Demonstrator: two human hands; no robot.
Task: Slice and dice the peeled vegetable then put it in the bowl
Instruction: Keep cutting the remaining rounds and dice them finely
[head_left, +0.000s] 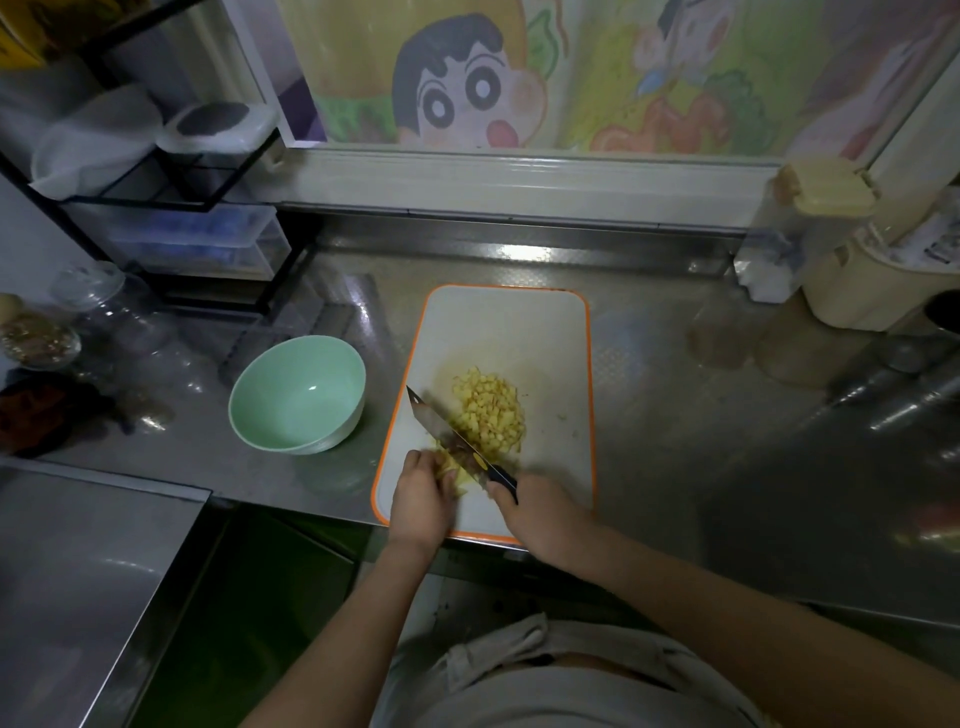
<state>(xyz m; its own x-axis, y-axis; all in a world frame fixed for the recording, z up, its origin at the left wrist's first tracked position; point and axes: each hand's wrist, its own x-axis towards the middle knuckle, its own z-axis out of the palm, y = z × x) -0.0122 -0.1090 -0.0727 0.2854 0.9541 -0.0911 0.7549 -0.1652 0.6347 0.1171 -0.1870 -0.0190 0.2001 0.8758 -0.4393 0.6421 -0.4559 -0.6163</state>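
Observation:
A white cutting board (540, 332) with an orange rim lies on the steel counter. On it sits a heap of yellow diced vegetable (491, 410). My right hand (540, 512) grips the dark handle of a knife (441, 423), whose blade runs up-left across the board's near left part. My left hand (421, 493) holds down the remaining yellow vegetable piece (451, 467) with curled fingers, right beside the blade. A pale green bowl (298, 395) stands to the left of the board with nothing in it.
A black wire rack (171, 202) with plastic containers stands at the back left. Glass jars (98, 306) sit at the far left. Beige containers (852, 291) crowd the back right. A steel surface (78, 571) lies lower left of the counter edge.

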